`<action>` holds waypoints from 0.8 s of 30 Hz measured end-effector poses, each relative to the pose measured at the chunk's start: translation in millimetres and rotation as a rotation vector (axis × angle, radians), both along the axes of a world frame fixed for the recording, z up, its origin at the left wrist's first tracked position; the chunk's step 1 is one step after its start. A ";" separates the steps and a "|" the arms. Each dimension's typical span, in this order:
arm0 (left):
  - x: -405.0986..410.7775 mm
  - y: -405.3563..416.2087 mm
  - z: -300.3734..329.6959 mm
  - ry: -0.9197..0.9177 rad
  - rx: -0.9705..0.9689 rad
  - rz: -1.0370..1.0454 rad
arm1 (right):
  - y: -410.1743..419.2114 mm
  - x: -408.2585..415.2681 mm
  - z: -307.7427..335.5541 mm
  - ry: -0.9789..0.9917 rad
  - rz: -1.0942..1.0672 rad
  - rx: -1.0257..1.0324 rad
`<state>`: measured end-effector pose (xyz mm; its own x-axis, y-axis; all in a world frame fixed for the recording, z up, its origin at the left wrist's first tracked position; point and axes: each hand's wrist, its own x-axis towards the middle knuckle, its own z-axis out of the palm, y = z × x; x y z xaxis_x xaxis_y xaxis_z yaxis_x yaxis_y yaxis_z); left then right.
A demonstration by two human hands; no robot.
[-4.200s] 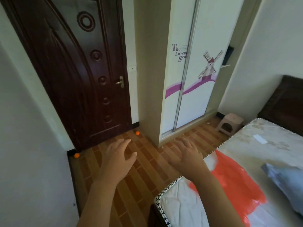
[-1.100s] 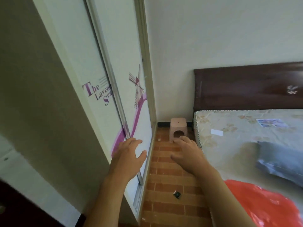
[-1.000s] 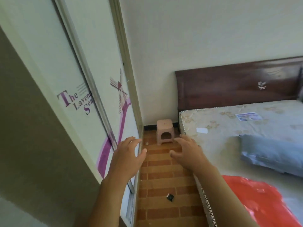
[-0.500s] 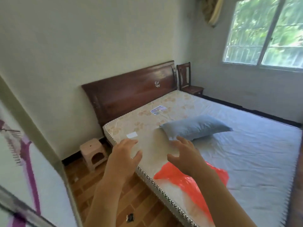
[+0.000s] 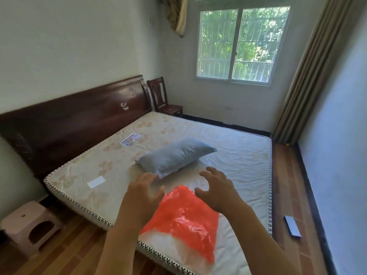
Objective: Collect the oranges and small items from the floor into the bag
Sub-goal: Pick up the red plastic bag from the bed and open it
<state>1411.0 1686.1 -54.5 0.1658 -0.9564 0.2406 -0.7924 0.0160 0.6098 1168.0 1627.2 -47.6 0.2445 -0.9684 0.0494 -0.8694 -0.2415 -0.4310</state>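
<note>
Right now both hands are out in front of me, empty, fingers spread and slightly curled. Left hand (image 5: 143, 192) at about 10 o'clock from the bag, right hand (image 5: 217, 190) at about 1 o'clock. Neither touches anything as far as I can tell.

Red plastic bag (image 5: 183, 217) lies flat on the mattress (image 5: 228, 139), near the corner closest to me, partly over the edge trim. Its long axis runs roughly 12 to 6, top end pointing between my two hands, bottom end toward me. Bag sits directly below and between the hands, so the reach is straight down at 6 o'clock. Both hands look about equally near; the left thumb overlaps the bag's upper left edge in view, contact unclear.

No oranges in sight in this view. One small flat dark item (image 5: 292, 226), maybe a phone or card, lies on the floor (image 5: 286, 175) at 3 o'clock past the far side of the mattress. Tiny yellow speck near the curtain at 1 o'clock, too small to tell.

Blue pillow (image 5: 176, 155) at 12 o'clock, beyond the hands. Pink stool (image 5: 27, 223) on the floor at 9 o'clock.

Judgement: grabbing the bag comes first, collecting not begun.
</note>
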 end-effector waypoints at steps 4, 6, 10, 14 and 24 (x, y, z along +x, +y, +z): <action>-10.2 -35.9 -3.2 -0.012 0.006 0.013 | -39.8 -12.5 -0.2 -0.043 0.028 -0.019; -13.4 -53.6 -6.6 0.004 0.005 0.026 | -60.2 -16.9 -3.9 -0.080 0.054 -0.035; -24.3 -87.0 -19.7 -0.002 0.025 0.036 | -97.0 -30.7 -21.6 -0.195 0.078 -0.022; -38.0 -121.2 -39.2 -0.019 0.097 0.002 | -129.4 -50.1 -46.7 -0.326 0.042 -0.022; -47.2 -208.7 -123.2 -0.015 0.218 -0.129 | -179.8 -87.6 -139.3 -0.380 -0.198 0.145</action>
